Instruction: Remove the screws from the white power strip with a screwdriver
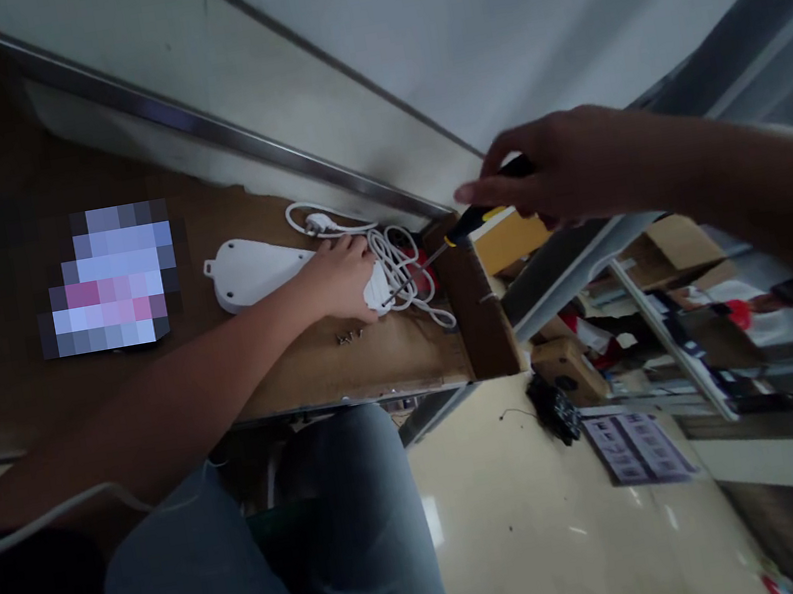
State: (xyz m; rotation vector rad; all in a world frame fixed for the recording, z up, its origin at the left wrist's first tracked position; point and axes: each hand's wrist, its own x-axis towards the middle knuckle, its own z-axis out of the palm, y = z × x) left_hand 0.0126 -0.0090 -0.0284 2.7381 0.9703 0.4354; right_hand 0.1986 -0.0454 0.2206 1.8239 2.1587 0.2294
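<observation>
A white power strip [256, 272] lies on the cardboard-covered bench, its back with dark screw holes facing up. My left hand [344, 278] is wrapped over its right end and grips it. In my right hand [549, 172] is a screwdriver [467, 224] with a black and yellow handle. Its shaft slants down and left, and the tip meets the strip's right end or is very near it. The strip's white cord [405, 280] is coiled beside that end, and the plug [320, 223] rests behind my left hand. Several small screws [350, 337] lie in front of that hand.
A blurred-out bright rectangle [110, 284] is on the left of the bench [289, 381]. A metal-edged wall panel runs behind it; a cardboard flap [489, 337] closes the right end. Boxes [568, 372] and a printed sheet [639, 449] are on the floor at right, near metal framing.
</observation>
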